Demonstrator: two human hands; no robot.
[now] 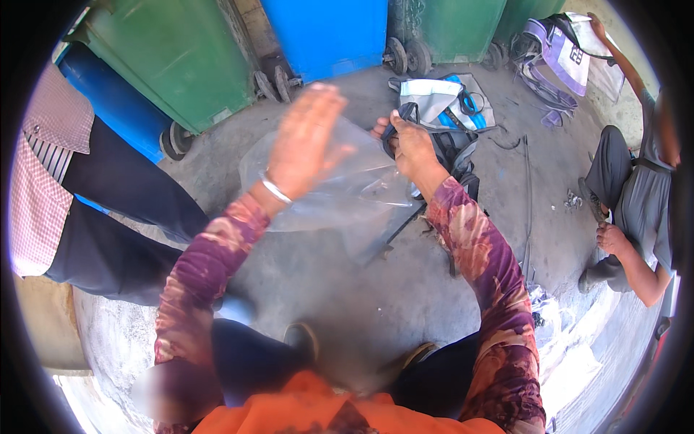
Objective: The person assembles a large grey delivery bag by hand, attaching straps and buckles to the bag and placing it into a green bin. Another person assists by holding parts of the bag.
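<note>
hands at a clear plastic bag over a concrete yard

far across the concrete floor [340,289] stand green wheeled bins [173,58] and a blue one [329,29]. at the left a person in dark trousers [123,210] sits; at the right another person [636,210] crouches. a grey and blue backpack [444,108] lies at the middle, far side. nearer, a clear plastic bag [347,192] hangs between the hands. the left hand [307,141], blurred, is spread open and flat against the bag. the right hand [412,148] is closed, pinching the bag's top edge just beside the backpack.
</note>
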